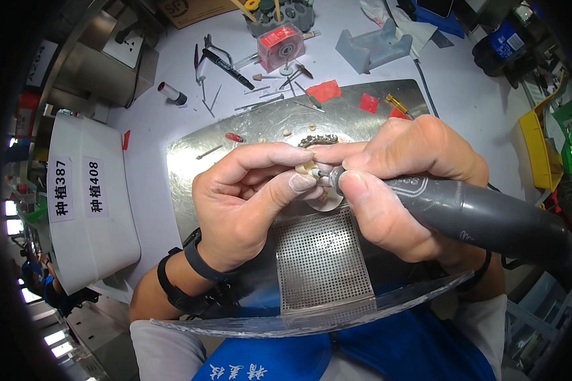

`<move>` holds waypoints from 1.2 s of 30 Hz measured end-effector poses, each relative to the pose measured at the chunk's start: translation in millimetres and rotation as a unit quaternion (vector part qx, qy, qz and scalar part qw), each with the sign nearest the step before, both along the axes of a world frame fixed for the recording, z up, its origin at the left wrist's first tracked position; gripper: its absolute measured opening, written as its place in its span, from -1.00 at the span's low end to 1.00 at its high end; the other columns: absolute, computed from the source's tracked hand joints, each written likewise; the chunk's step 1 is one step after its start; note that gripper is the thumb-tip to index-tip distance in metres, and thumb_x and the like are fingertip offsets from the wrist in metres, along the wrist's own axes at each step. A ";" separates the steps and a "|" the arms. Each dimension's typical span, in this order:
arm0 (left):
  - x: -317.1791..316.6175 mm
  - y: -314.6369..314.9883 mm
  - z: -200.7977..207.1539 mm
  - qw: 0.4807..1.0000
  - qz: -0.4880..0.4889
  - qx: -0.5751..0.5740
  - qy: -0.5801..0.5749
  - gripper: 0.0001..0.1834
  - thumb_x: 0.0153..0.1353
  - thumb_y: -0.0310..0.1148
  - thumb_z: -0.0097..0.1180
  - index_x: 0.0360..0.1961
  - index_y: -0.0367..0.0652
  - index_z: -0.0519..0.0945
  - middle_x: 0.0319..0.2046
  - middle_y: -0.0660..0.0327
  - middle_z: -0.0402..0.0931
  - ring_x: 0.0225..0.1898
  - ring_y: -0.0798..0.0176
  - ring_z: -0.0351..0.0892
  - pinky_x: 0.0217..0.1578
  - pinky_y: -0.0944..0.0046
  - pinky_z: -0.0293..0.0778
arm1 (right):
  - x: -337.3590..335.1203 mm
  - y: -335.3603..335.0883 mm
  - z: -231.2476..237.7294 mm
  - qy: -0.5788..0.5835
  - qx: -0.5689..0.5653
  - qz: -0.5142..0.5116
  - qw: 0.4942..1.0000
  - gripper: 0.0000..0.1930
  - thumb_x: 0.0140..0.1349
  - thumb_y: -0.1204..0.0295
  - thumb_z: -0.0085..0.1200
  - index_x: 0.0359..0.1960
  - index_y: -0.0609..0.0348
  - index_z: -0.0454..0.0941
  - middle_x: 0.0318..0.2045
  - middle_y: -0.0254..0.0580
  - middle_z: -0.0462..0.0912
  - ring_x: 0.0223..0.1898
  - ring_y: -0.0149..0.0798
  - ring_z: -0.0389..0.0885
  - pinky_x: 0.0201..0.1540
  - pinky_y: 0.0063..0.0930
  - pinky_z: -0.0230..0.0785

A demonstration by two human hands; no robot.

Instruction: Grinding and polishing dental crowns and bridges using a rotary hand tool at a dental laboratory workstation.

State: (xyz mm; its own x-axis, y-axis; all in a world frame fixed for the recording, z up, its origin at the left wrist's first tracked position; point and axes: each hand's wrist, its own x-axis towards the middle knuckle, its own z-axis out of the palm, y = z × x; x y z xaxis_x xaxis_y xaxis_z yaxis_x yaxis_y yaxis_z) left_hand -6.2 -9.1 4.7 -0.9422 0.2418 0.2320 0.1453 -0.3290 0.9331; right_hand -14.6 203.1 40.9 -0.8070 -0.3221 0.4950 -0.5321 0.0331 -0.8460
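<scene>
My left hand (241,197) pinches a small tooth-coloured dental crown (307,168) between thumb and fingertips. In my right hand (419,159) is a thick dark grey rotary handpiece (489,213), gripped near its nose. Its small tip points left and meets the crown, or comes very close; my fingertips partly hide the spot. Just beyond my fingers lies a dark metal dental framework (318,140). Below my fingertips a pale round dental model (326,202) shows in part. Both hands are over a shiny metal board (187,171), above a perforated metal grille (321,254).
Small crowns (286,133) and a red piece (234,137) lie on the board. Behind it are loose burs, a black marker (227,68), a red-and-clear tape dispenser (281,47) and a grey stand (374,49). A white bin (95,197) stands left; a clear shield (324,322) curves before me.
</scene>
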 end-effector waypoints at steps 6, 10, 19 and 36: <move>-0.3 -0.4 -0.6 1.000 -0.003 0.001 0.000 -0.77 0.34 -0.66 0.17 0.02 -0.40 0.60 -0.16 -0.05 0.71 -0.14 0.24 0.76 -0.03 0.30 0.67 | -0.5 -2.5 0.4 -0.002 -0.006 -0.004 1.000 -0.89 0.23 0.71 0.11 -0.30 0.27 0.46 -0.57 -0.24 0.51 -0.51 -0.46 0.52 0.11 0.07 0.62; -0.8 1.2 1.1 1.000 -0.009 0.010 -0.011 -0.77 0.34 -0.66 0.16 0.02 -0.40 0.58 -0.16 -0.06 0.71 -0.14 0.24 0.76 -0.03 0.30 0.67 | -0.6 -0.6 2.5 -0.027 -0.020 0.004 0.999 -0.90 0.23 0.70 0.10 -0.32 0.26 0.45 -0.58 -0.25 0.50 -0.50 -0.45 0.52 0.11 0.07 0.62; -0.2 0.3 0.1 0.999 -0.006 0.014 -0.031 -0.75 0.35 -0.64 0.16 0.04 -0.41 0.56 -0.16 -0.08 0.70 -0.14 0.21 0.76 -0.05 0.30 0.68 | -2.5 2.3 1.6 -0.019 -0.006 0.008 1.000 -0.89 0.22 0.68 0.11 -0.34 0.25 0.44 -0.57 -0.21 0.52 -0.48 -0.43 0.56 0.11 0.03 0.63; -2.8 -0.1 1.6 0.998 -0.019 0.034 -0.046 -0.75 0.36 -0.61 0.17 0.04 -0.41 0.56 -0.15 -0.09 0.71 -0.14 0.21 0.76 -0.05 0.29 0.69 | 1.3 -0.5 6.4 -0.035 0.010 -0.010 0.999 -0.91 0.24 0.65 0.08 -0.35 0.23 0.43 -0.57 -0.26 0.49 -0.48 -0.49 0.50 0.16 0.12 0.58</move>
